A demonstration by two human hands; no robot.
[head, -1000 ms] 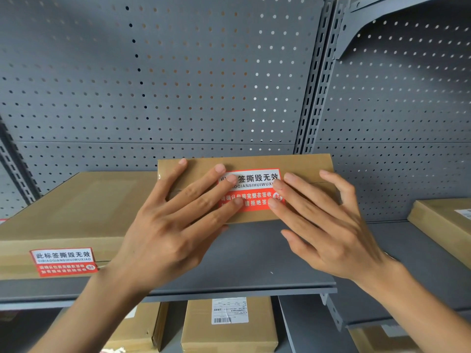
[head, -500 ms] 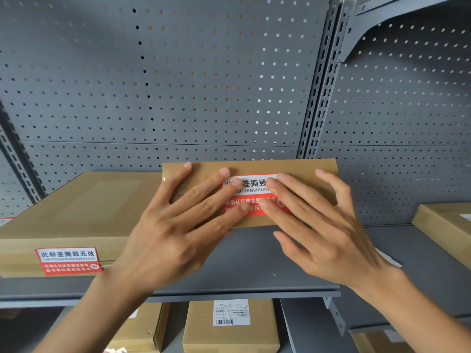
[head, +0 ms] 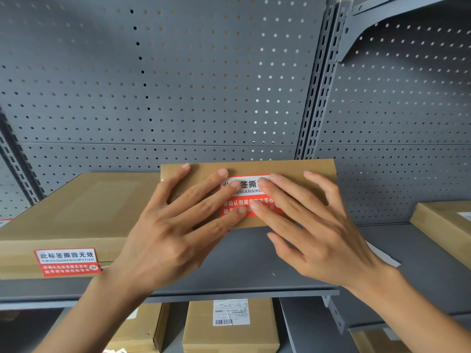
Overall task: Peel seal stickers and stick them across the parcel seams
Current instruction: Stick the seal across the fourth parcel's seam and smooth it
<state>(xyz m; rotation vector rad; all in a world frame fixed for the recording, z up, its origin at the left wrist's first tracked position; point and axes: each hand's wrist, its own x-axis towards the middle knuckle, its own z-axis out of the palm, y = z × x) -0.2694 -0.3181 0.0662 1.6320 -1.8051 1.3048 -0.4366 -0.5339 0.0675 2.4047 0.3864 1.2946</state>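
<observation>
Shelving of grey perforated metal panels (head: 178, 85) with slotted uprights fills the background, and a flat grey metal shelf (head: 254, 263) runs across the middle. Large flat brown cardboard parcel (head: 84, 207) lies on the shelf at left, bearing a red-and-white rectangular seal sticker (head: 66, 261) on its near side face. Smaller brown cardboard parcel (head: 300, 171) stands on its long edge at centre, just beside the large one, its broad face toward the camera. Another brown carton (head: 443, 225) sits at the far right of the shelf, well apart. Below the shelf, a brown box with a white barcode label (head: 230, 324) stands beside a further brown box (head: 142, 329). Left hand (head: 168, 235) lies flat against the centre parcel, fingers straight and spread, three fingertips on the left part of the sticker there. Right hand (head: 321, 233) is likewise flat, fingers straight and spread, pressing the right part. Red-and-white seal sticker with printed characters (head: 246, 197) lies across a horizontal seam on the centre parcel's face, partly covered by both hands' fingertips, which nearly meet over it.
</observation>
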